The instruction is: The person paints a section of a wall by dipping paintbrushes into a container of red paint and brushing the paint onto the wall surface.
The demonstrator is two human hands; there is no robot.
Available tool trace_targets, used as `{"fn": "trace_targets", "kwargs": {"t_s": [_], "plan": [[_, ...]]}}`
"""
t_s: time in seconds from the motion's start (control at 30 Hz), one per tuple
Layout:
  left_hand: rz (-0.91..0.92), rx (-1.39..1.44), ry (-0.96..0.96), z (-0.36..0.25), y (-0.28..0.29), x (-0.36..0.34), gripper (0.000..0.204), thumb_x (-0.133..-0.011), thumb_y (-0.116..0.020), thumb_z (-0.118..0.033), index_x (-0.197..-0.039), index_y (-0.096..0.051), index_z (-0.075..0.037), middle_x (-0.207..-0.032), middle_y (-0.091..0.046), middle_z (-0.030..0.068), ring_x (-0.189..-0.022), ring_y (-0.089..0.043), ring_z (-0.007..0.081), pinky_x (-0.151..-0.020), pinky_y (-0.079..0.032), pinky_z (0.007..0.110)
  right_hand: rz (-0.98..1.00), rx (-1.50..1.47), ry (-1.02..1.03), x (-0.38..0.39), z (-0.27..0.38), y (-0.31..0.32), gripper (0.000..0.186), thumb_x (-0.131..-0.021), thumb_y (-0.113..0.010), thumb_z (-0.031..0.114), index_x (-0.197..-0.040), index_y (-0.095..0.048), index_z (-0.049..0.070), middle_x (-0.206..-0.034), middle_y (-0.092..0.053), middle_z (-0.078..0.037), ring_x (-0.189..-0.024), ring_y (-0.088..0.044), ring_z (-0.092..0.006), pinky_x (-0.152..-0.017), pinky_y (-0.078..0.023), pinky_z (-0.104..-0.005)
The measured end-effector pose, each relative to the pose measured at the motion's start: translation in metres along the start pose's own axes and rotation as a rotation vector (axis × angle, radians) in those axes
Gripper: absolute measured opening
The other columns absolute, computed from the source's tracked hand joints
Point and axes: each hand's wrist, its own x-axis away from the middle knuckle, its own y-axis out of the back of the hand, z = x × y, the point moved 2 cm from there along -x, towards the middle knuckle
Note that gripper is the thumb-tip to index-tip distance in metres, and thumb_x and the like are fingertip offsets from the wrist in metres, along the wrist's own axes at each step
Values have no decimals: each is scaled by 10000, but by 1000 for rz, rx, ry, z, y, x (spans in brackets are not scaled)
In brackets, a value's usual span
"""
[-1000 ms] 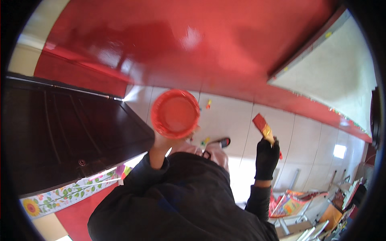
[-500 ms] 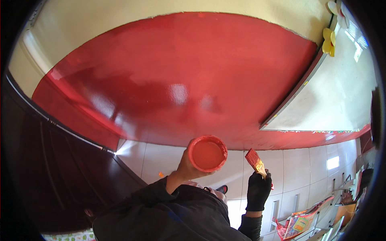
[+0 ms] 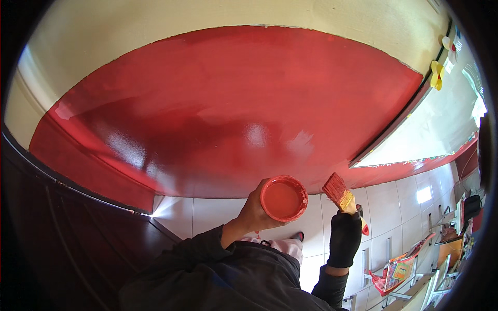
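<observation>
My left hand (image 3: 252, 210) is wrapped round a round red container of red paint (image 3: 282, 198), its rim coated with paint. In my gloved right hand (image 3: 345, 230) I grip a paintbrush (image 3: 337, 192) with red-stained bristles pointing up and a metal ferrule, just to the right of the container. Ahead is a wall (image 3: 233, 83) painted glossy red below and cream above a curved border, with lighter patches in the red.
A white board (image 3: 415, 129) with yellow flower cutouts hangs at the right. A dark door (image 3: 78, 233) stands at the left. Tiled floor (image 3: 176, 217) runs along the wall, with metal-legged furniture and colourful printed items (image 3: 399, 272) at the lower right.
The view has swung up from the floor to the wall. My left hand with the container has moved right, closer to the brush in my right hand.
</observation>
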Motion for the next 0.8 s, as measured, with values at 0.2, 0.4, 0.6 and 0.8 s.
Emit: {"fn": "trace_targets", "kwargs": {"t_s": [0.2,0.4,0.6,0.8], "plan": [[-94,17,-53,-4,7,-5,835,-495,-851,-182,-1179,-390,-54,-1146,-497,111,-1052,-503,226,-872,-428,343,154,-838,-227,-33,6,-9,299,-879,-489,215,-1103,-430,25,-878,-530,-92,-735,-544,-176,-656,-448,-268],[-189,-94,-63,-4,1,-18,848,-489,-854,-177,-1183,-384,-55,-1142,-495,114,-1049,-503,239,-865,-434,346,257,-1265,-277,-89,31,-1,295,-847,-530,213,-1055,-441,23,-839,-530,-93,-697,-578,-209,-639,-474,-291],[-234,-50,-23,-3,-6,-43,848,-497,-853,-202,-1186,-381,-53,-1143,-488,121,-1050,-498,237,-866,-431,349,267,-1036,48,-138,56,11,215,-825,-522,116,-985,-480,-21,-918,-493,-107,-727,-578,-206,-531,-504,-302],[-240,-127,-76,-5,-17,-58,918,-475,-863,-199,-1218,-342,-63,-1173,-456,106,-1086,-468,221,-902,-403,349,389,-705,210,-156,102,24,158,-803,-568,117,-887,-548,-15,-759,-576,-91,-644,-594,-167,-525,-486,-262]]}}
